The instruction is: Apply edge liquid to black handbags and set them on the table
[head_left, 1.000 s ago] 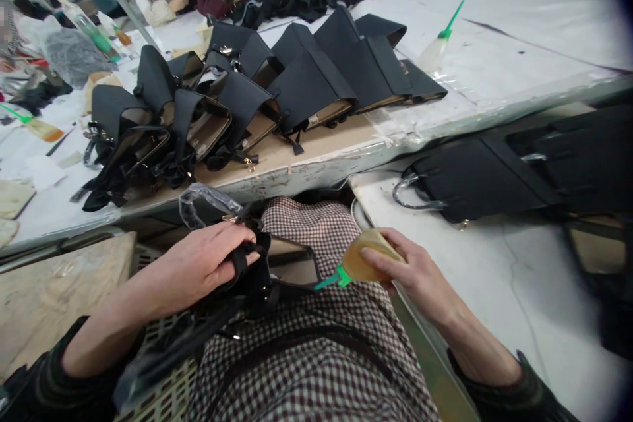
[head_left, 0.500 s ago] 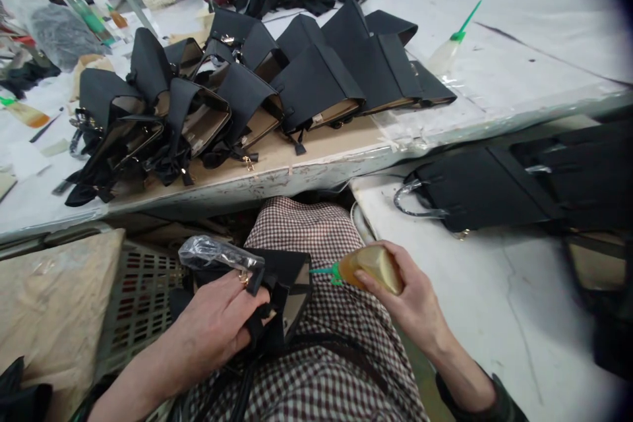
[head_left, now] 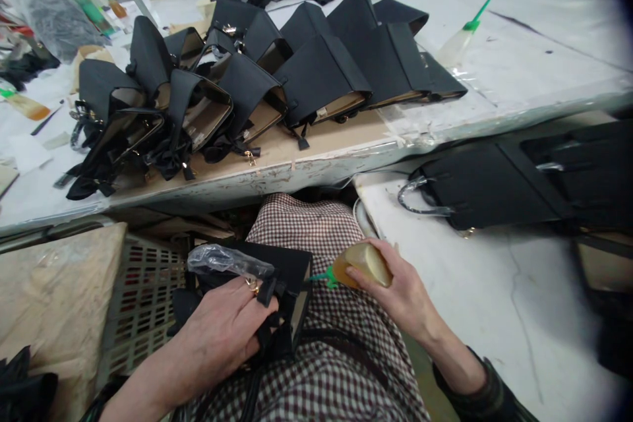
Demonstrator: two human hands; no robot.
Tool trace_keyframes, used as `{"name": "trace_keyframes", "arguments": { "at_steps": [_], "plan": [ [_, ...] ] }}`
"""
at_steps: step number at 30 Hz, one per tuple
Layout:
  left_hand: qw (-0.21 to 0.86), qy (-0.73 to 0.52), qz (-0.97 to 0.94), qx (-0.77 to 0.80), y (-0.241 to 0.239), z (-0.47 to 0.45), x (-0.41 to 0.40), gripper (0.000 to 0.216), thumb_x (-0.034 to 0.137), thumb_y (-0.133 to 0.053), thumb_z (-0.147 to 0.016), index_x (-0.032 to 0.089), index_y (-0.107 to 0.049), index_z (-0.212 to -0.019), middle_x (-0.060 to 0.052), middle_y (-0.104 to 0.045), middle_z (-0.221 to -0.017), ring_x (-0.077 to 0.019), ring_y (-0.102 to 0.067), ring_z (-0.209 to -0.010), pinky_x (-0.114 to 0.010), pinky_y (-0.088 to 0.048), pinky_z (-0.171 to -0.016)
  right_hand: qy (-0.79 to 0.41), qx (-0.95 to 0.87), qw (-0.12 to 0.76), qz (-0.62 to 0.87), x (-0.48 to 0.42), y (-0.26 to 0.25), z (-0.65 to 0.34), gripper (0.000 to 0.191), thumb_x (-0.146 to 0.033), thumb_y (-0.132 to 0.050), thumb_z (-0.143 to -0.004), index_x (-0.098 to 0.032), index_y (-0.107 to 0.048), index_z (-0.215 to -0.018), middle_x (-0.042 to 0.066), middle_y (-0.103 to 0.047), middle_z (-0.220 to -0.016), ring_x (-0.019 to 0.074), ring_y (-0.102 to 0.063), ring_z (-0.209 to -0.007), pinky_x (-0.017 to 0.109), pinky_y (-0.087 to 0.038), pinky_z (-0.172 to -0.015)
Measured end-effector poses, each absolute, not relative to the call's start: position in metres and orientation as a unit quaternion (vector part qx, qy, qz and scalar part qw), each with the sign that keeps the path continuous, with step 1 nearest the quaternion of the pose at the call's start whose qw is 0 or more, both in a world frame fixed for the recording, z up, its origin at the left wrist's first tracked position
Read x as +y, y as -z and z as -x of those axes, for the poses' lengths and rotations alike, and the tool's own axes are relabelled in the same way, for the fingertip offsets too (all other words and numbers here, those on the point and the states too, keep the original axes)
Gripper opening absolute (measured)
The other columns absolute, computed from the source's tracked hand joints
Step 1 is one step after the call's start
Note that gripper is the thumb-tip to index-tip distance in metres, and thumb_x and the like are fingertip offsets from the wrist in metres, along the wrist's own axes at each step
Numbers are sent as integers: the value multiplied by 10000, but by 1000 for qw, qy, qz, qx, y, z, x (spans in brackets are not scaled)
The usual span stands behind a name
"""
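On the lap, over a checked apron (head_left: 306,214), rests a black handbag (head_left: 291,264) with a beige lining and a plastic-wrapped handle (head_left: 227,260). My left hand (head_left: 225,326) is closed around its strap side, near gold hardware; some fingertips are hidden by the bag. My right hand (head_left: 403,287) grips a squeeze bottle (head_left: 363,264) of amber liquid, tilted sideways. Its thin green nozzle (head_left: 321,275) points left, with the tip at the bag's open edge; whether it touches the edge I cannot tell.
Several black handbags (head_left: 321,72) stand in rows on the long table (head_left: 341,161) ahead. Another squeeze bottle (head_left: 457,43) is at the back right. More black bags (head_left: 494,188) lie on a white side table (head_left: 475,290). Left are a plastic crate (head_left: 143,297) and a cardboard-covered surface (head_left: 54,297).
The bottle has moved slightly left, its nozzle tip now overlapping the bag's edge. My left hand and the bag have shifted a little to the right, and the bag is turned slightly.
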State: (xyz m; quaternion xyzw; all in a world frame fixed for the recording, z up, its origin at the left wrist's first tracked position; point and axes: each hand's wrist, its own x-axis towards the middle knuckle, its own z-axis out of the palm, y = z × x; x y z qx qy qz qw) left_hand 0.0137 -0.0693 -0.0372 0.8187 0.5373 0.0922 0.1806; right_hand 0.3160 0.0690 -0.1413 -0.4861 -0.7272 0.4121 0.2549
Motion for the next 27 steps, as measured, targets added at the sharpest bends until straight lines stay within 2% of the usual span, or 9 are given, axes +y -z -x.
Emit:
{"name": "trace_keyframes", "arguments": {
  "at_steps": [4, 8, 13, 17, 21, 25, 27],
  "plan": [
    [180, -102, -814, 543, 38, -15, -71, 365, 26, -535, -885, 223, -521, -1193, -69, -704, -1098, -263, -671, -1001, -390, -583, -857, -405, -704, 284, 510, 67, 144, -315, 579, -661, -739, -888, -237, -581, -1250, 119, -707, -1187, 343, -683, -1049, 508, -556, -947],
    [167, -107, -818, 540, 35, -19, -71, 427, -16, -507, -819, 229, -522, -1169, -52, -721, -1055, -256, -687, -937, -377, -587, -810, -449, -700, 250, 496, 65, 141, -314, 487, -604, -759, -876, -261, -625, -1193, 67, -729, -1100, 298, -707, -945, 440, -587, -860],
    [160, -101, -823, 535, 30, -20, -78, 527, -37, -475, -711, 235, -522, -1159, -48, -735, -1056, -249, -705, -931, -353, -589, -789, -448, -654, 250, 556, 64, 131, -319, 505, -621, -709, -891, -226, -603, -1187, 75, -723, -1004, 311, -703, -873, 461, -586, -784],
    [161, -104, -818, 543, 35, -21, -89, 565, -45, -463, -705, 239, -520, -1191, -54, -731, -1080, -251, -695, -979, -358, -583, -844, -462, -641, 238, 564, 59, 121, -319, 514, -623, -715, -874, -226, -605, -1182, 80, -720, -1028, 315, -695, -890, 474, -575, -820],
    [151, -104, -827, 532, 44, -24, -98, 570, -46, -461, -660, 227, -528, -1156, -41, -720, -967, -242, -674, -859, -347, -573, -768, -459, -668, 226, 540, 53, 117, -311, 464, -569, -733, -856, -237, -620, -1159, 90, -727, -1072, 328, -691, -922, 502, -558, -875],
    [149, -78, -835, 523, 51, -27, -106, 621, -45, -464, -634, 219, -520, -1193, -36, -727, -979, -251, -691, -867, -365, -586, -776, -492, -655, 197, 539, 55, 115, -306, 412, -535, -726, -843, -232, -640, -1109, 87, -729, -1038, 337, -684, -920, 518, -552, -878],
    [156, -60, -835, 524, 52, -27, -108, 614, -41, -475, -652, 224, -517, -1204, -31, -730, -985, -255, -698, -867, -378, -591, -782, -526, -630, 179, 542, 58, 115, -306, 398, -529, -741, -826, -232, -655, -1076, 75, -727, -989, 331, -687, -899, 489, -576, -821]
  ]
}}
